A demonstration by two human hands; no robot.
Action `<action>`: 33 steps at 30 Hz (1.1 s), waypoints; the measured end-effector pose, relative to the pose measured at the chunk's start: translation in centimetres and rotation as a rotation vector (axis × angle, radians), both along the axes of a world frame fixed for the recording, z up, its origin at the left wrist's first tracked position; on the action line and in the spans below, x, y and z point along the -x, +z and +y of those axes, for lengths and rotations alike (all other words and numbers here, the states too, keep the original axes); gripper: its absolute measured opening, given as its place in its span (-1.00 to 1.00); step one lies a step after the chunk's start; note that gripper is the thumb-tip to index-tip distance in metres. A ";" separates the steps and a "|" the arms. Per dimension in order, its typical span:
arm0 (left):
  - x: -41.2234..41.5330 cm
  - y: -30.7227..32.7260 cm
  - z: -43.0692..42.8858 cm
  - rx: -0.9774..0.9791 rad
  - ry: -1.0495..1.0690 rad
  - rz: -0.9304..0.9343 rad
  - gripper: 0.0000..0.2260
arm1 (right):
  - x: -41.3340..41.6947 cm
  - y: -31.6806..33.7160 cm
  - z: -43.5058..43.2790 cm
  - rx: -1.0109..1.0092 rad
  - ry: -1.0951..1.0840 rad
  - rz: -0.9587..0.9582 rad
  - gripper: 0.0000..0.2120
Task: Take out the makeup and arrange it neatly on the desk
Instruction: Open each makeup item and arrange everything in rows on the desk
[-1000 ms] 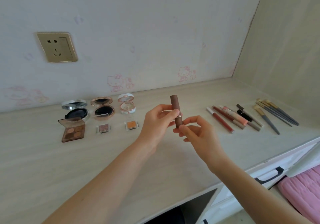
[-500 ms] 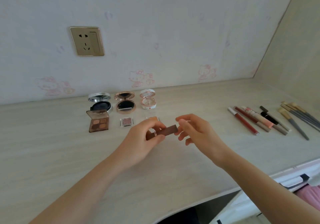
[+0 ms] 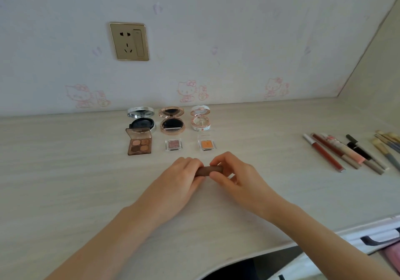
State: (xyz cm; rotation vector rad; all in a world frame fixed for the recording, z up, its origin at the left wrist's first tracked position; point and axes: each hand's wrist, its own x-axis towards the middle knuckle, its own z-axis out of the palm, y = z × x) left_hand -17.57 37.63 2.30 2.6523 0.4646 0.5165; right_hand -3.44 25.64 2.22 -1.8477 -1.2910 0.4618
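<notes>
Looking down in the head view, the left hand (image 3: 179, 178) and right hand (image 3: 233, 175) meet on a brown lipstick tube (image 3: 209, 170), held level low over the worktop (image 3: 65, 182), near the compacts (image 3: 172, 120). Whether it touches the worktop I cannot tell. The left grip curls round one end and the right grip pinches the other. The tube looks light, rigid, smooth and likely to roll, so a mid-barrel hold seems safest.

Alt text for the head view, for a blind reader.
The left hand and right hand grip a brown lipstick tube sideways over the desk. Behind sit open compacts and eyeshadows in two rows; pencils and brushes lie far right.
</notes>
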 end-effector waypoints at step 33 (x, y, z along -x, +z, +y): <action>0.5 -1.2 1.2 0.008 0.095 -0.013 -0.74 | -0.8 -0.8 0.0 -0.317 -0.114 0.551 -0.87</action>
